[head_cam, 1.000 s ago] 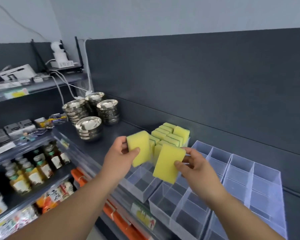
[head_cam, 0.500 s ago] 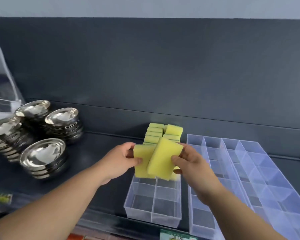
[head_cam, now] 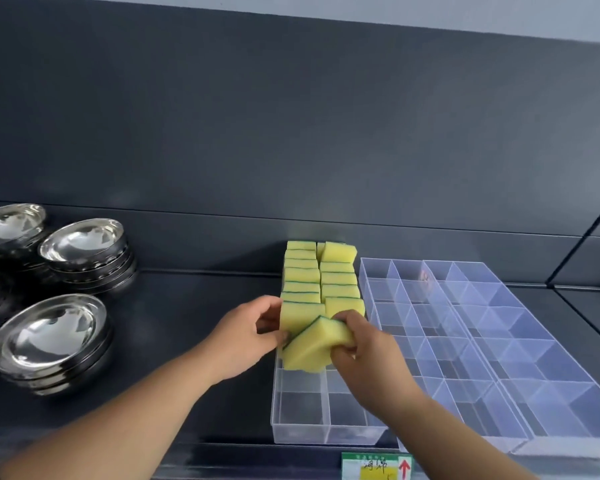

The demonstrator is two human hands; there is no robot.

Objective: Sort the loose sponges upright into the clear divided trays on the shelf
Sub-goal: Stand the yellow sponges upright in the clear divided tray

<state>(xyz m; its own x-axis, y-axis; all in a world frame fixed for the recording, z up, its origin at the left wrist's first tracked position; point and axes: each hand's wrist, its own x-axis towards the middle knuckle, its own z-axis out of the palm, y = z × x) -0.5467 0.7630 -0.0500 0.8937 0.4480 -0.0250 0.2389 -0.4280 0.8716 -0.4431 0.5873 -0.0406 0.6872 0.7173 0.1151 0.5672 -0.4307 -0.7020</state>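
While in two hands, two sponges.

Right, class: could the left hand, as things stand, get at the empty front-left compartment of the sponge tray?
Probably yes. That compartment lies open-topped and empty just nearer than the left hand, which grips an upright sponge. The right hand holds a tilted sponge farther back, not over it.
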